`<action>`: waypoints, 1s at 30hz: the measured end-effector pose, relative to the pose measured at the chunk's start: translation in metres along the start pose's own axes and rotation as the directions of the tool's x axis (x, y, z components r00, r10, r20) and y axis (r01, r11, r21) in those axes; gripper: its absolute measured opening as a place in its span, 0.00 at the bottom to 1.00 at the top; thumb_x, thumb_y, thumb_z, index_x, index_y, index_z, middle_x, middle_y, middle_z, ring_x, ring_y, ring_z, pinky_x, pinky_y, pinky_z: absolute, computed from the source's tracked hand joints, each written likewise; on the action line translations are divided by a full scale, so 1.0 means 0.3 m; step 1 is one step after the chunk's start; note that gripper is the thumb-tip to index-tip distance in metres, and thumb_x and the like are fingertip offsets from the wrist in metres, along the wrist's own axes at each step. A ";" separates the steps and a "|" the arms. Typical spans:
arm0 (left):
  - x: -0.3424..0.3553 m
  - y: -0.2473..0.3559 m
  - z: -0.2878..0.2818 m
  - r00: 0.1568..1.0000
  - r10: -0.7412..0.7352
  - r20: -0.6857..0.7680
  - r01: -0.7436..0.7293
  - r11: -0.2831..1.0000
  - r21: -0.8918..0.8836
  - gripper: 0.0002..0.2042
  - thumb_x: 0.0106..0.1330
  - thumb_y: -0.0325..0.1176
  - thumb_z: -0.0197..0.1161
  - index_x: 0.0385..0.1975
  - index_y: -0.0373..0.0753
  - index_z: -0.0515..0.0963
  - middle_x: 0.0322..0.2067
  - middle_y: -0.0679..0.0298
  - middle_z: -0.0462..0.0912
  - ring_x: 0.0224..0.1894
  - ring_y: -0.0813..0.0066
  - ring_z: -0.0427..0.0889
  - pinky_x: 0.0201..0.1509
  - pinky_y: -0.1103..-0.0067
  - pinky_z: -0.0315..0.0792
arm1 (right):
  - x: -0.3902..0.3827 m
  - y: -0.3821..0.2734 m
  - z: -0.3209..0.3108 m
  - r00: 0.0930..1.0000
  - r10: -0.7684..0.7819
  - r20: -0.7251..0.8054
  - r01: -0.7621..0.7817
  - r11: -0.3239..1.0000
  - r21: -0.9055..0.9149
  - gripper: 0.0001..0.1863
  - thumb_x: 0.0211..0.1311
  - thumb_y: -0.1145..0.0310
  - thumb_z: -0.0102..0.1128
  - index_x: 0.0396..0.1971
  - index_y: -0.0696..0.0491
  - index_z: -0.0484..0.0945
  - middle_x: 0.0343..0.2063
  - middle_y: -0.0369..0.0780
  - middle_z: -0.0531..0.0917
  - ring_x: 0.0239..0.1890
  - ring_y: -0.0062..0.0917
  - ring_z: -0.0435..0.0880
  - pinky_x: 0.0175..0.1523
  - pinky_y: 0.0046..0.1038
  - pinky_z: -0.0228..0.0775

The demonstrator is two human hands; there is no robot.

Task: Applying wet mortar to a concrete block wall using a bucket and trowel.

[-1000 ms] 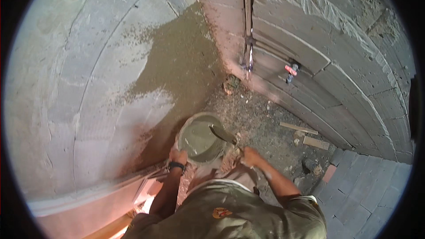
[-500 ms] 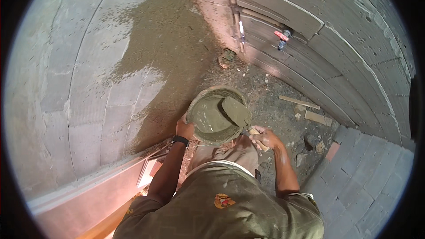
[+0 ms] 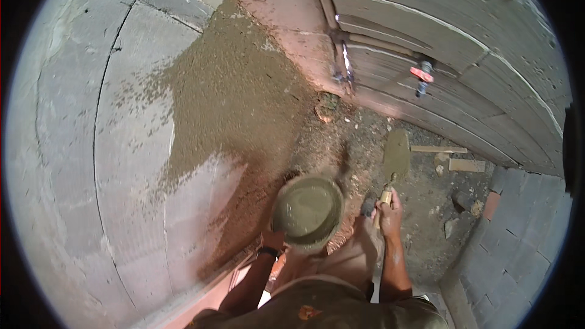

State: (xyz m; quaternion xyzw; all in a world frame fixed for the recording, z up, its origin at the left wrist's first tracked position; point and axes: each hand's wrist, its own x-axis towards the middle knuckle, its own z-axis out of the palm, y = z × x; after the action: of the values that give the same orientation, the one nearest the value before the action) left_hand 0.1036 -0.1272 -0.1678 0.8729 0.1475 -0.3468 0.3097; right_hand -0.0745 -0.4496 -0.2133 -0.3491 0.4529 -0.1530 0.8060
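My left hand (image 3: 272, 239) grips the near left rim of a round bucket (image 3: 339, 198), its fingers partly in shadow. Wet grey-green mortar (image 3: 304, 207) lies inside, hollowed to a curved slope on one side. To the right of the bucket, my right hand (image 3: 390, 210) is closed round the wooden handle of a trowel (image 3: 397, 153). Its blade points away from me and is covered in mortar; how thick the layer is I cannot tell. On the left, a block wall (image 3: 134, 164) carries a broad patch of fresh, rough mortar (image 3: 231, 91).
Pipes (image 3: 384, 45) with a red-handled valve (image 3: 421, 74) run along the far wall. Wood strips (image 3: 439, 149), stones (image 3: 451, 227) and rubble lie on the dirt floor (image 3: 420, 250). A low block wall (image 3: 512, 237) stands at the right.
The trowel has come out of the bucket and swung right, its blade now pointing away. My left hand stays on the rim. The view has shifted, and the bucket appears lower.
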 end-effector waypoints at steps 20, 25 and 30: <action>-0.182 -0.091 -0.158 0.937 -0.033 -0.349 0.099 0.980 0.173 0.26 0.45 0.33 0.61 0.50 0.36 0.77 0.43 0.37 0.78 0.50 0.41 0.76 0.57 0.59 0.69 | -0.202 -0.078 0.390 0.757 0.451 0.473 0.445 0.174 -0.878 0.26 0.51 0.61 0.62 0.50 0.54 0.71 0.36 0.53 0.81 0.42 0.47 0.81 0.47 0.42 0.72; -0.370 0.048 -0.080 0.908 0.141 -0.395 -0.055 0.973 0.222 0.28 0.49 0.35 0.63 0.56 0.52 0.75 0.39 0.44 0.81 0.44 0.46 0.80 0.51 0.60 0.73 | -0.102 -0.356 0.198 0.661 0.493 0.565 0.622 0.061 -0.781 0.19 0.50 0.64 0.60 0.41 0.57 0.74 0.31 0.52 0.81 0.37 0.49 0.80 0.43 0.42 0.71; -0.481 0.164 0.010 0.873 0.344 -0.345 -0.272 0.932 0.239 0.29 0.50 0.34 0.62 0.58 0.57 0.73 0.39 0.47 0.82 0.44 0.47 0.80 0.52 0.60 0.73 | -0.027 -0.288 0.220 0.546 0.762 0.348 0.428 0.103 -0.898 0.11 0.54 0.66 0.61 0.35 0.54 0.75 0.22 0.42 0.79 0.19 0.31 0.79 0.24 0.37 0.70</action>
State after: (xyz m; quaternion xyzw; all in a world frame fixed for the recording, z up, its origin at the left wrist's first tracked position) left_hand 0.0220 -0.1728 -0.0472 0.9604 0.0310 -0.1285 0.2451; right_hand -0.0177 -0.4783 -0.1247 -0.7374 0.0491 0.4800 0.4726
